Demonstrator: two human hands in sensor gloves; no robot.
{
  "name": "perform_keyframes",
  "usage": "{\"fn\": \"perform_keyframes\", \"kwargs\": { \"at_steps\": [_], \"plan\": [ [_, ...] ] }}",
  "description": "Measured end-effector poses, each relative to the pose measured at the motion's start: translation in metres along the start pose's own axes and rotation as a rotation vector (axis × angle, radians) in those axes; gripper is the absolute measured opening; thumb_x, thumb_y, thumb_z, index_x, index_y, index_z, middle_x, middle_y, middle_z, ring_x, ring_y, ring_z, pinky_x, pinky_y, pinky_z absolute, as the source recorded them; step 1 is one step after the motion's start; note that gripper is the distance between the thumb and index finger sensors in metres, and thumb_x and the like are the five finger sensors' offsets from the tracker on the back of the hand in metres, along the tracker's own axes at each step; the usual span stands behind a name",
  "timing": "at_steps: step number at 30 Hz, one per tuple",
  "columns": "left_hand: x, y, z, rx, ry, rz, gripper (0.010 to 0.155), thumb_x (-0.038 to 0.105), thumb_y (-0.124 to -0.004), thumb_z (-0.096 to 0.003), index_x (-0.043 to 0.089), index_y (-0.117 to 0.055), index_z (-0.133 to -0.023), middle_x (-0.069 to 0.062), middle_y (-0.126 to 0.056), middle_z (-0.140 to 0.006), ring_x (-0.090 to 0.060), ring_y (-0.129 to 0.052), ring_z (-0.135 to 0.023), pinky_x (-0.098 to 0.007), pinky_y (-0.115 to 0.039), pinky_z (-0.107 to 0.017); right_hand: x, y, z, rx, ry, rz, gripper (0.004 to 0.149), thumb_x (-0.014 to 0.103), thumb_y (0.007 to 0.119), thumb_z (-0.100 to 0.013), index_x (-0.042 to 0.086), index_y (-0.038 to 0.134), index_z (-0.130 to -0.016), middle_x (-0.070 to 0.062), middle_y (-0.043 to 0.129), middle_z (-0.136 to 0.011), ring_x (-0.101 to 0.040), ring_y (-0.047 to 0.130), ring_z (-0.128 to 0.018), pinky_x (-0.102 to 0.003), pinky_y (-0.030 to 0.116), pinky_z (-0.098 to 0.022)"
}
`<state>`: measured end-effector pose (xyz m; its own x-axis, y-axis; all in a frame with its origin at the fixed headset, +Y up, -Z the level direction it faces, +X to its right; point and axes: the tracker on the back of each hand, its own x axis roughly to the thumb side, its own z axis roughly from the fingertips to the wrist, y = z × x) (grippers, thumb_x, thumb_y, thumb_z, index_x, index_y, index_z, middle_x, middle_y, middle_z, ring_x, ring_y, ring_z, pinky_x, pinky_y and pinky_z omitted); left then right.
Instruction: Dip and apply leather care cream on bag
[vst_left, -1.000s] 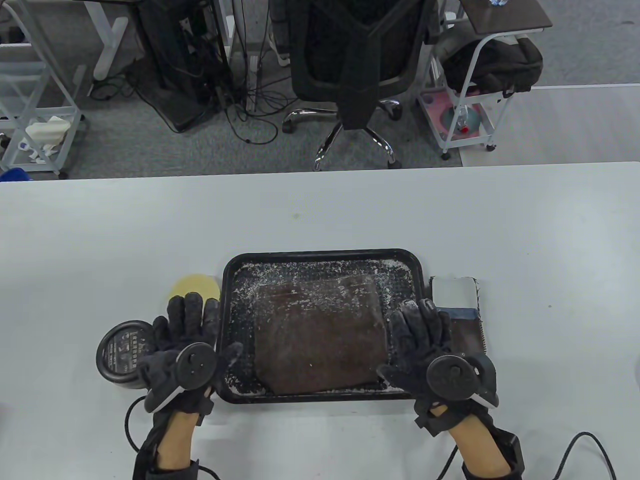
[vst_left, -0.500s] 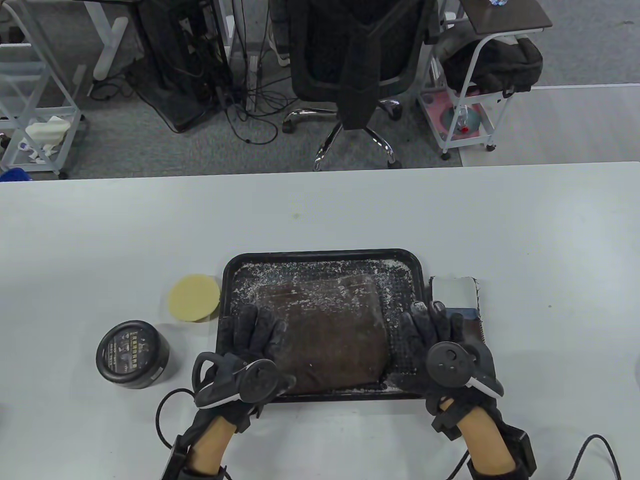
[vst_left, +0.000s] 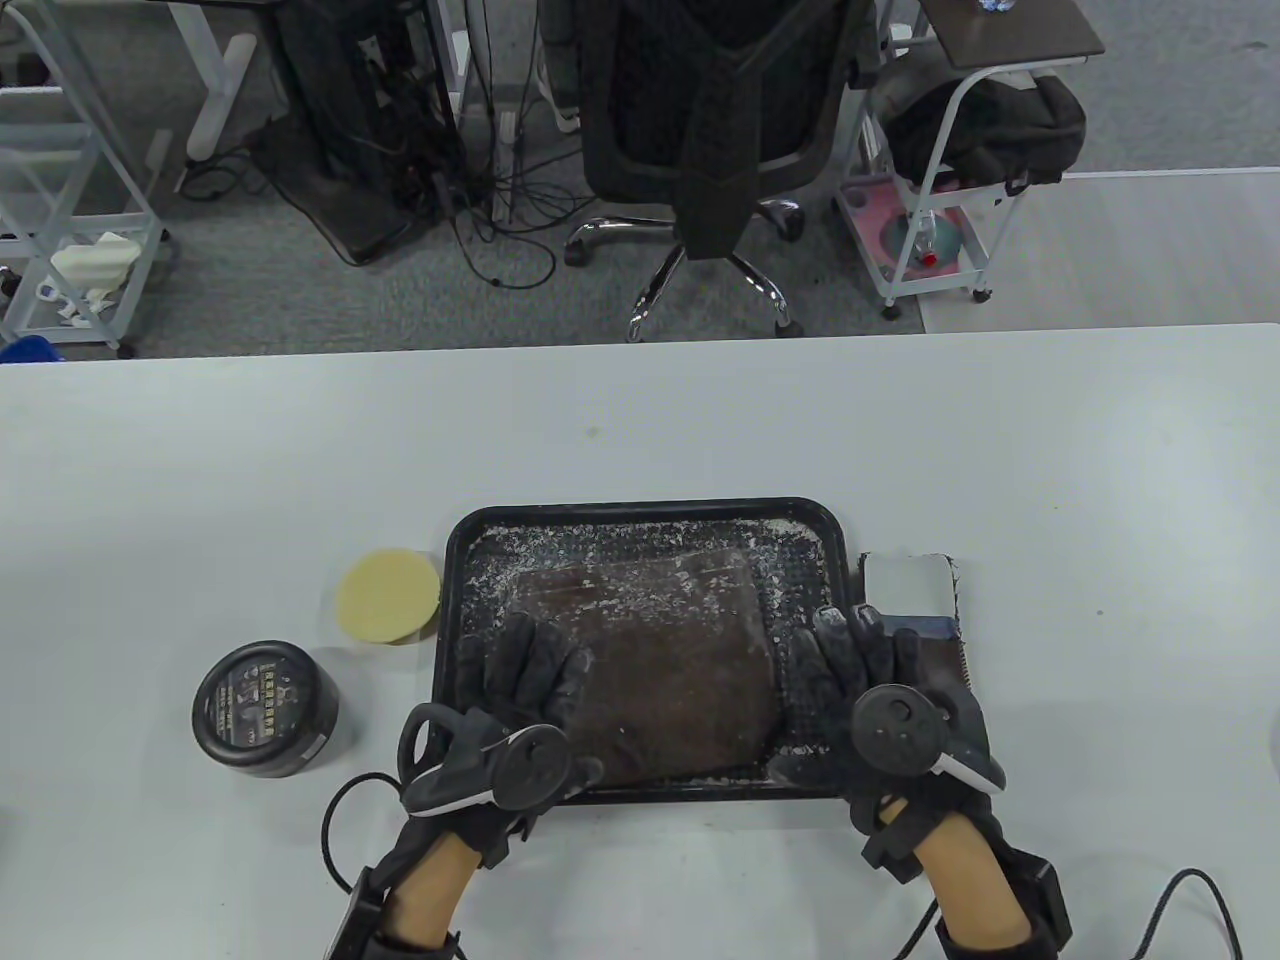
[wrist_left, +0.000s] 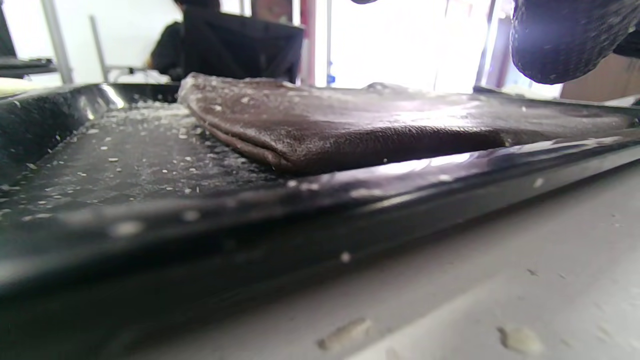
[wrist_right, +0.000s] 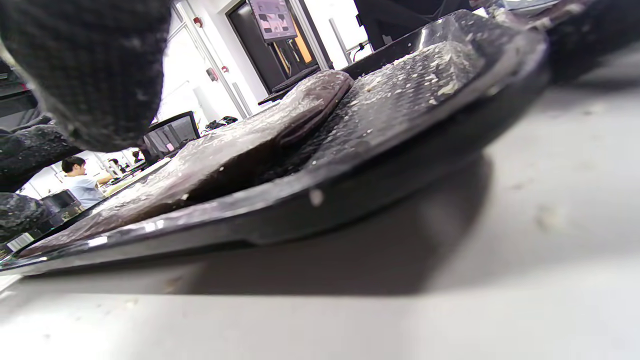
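Bag (vst_left: 660, 670) (brown) lies flat in tray (vst_left: 640, 512).

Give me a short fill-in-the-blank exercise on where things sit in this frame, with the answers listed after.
1. The brown leather bag lies flat inside the black ____.
2. The round yellow sponge sits on the table to the ____ of the tray, seen from the table view.
3. The black jar of cream has its lid ____.
4. The left hand lies over the bag's ____ edge.

Missing words: tray; left; on; left
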<state>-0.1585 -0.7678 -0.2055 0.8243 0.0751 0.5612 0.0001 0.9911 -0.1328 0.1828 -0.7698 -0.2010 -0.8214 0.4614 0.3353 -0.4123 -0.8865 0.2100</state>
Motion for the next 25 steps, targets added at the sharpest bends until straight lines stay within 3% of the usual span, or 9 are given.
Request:
{"fn": "perform_keyframes", "kwargs": {
  "at_steps": [25],
  "plan": [
    [0.0051,-0.0022,-0.0009,-0.026,-0.020,0.005,0.098,0.071,-0.073,-0.0461,0.018,-0.030,-0.116,-0.017,-0.008,-0.117,-0.051,-0.006,-0.105,-0.074,-0.012,-0.065,0.0027,0.0009,0.0010,-0.011,-0.029,-0.006,0.108,0.059,0.092,-0.040,0.016,0.026,-0.113,-0.019,0.006,-0.116,-0.044,-0.012,-0.102,-0.065,-0.008,-0.062]
  ]
}}
